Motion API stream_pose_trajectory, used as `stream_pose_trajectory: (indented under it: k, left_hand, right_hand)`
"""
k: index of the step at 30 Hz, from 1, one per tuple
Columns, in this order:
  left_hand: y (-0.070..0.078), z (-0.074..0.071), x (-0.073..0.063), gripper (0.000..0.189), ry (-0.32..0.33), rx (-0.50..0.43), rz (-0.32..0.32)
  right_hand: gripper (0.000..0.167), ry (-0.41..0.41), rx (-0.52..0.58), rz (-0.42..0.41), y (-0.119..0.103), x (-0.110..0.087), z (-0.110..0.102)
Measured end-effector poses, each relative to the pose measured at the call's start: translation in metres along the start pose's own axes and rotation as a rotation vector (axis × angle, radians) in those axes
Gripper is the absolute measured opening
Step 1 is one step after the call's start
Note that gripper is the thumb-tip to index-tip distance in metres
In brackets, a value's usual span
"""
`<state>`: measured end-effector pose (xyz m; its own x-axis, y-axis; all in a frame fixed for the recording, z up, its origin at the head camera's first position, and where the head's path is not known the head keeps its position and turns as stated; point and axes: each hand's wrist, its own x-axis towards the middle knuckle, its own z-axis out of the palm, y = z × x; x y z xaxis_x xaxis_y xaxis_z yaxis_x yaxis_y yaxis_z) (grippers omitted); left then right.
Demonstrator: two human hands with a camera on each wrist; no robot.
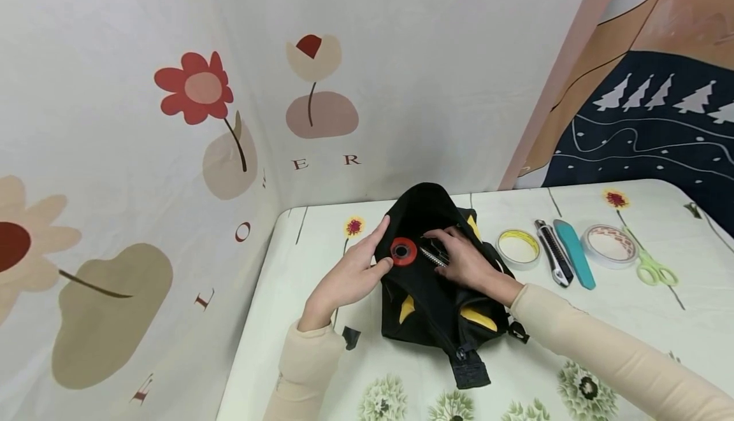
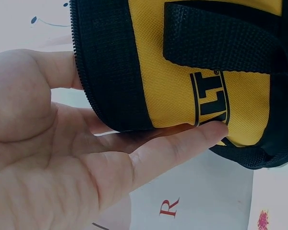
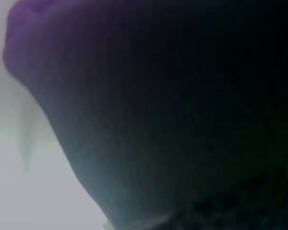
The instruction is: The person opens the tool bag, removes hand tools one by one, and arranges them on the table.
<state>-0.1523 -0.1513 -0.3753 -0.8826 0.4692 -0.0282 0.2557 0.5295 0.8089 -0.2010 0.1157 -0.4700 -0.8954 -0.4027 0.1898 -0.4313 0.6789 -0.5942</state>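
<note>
A black and yellow tool bag [image 1: 413, 319] stands on the table with its mouth open. My left hand [image 1: 355, 268] grips the rim at the left, thumb on the inner side; in the left wrist view, fingers lie along the yellow outer side [image 2: 173, 96]. Beside that thumb, inside the bag, shows a red disc with a dark centre [image 1: 404, 251]. My right hand [image 1: 463, 260] reaches into the mouth, thumb and fingers curved about a dark thing with a silver ribbed edge [image 1: 434, 256]; I cannot tell whether it grips it. The right wrist view is dark and blurred.
Right of the bag lie a yellow-lined tape roll [image 1: 518, 248], a black and silver utility knife [image 1: 554, 254], a teal flat-handled tool [image 1: 575, 254], a clear tape roll [image 1: 610, 245] and green scissors [image 1: 656, 271]. A small black scrap [image 1: 351, 338] lies left of it. Patterned cloth hangs behind the table.
</note>
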Motion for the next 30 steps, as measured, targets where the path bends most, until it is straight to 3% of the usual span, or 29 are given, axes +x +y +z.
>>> stream_pose_trajectory:
  k: [17,30]
  left_hand:
    - [-0.0016,-0.0006,0.0016,0.079,0.0,-0.003,0.015]
    - [-0.0009,-0.0013,0.0008,0.079,-0.003,-0.003,0.018]
  right_hand:
    - [0.071,-0.036,-0.015,0.023,0.0058,0.001,0.0015]
    - [0.068,-0.012,0.067,0.014,0.0062,0.0021,0.0025]
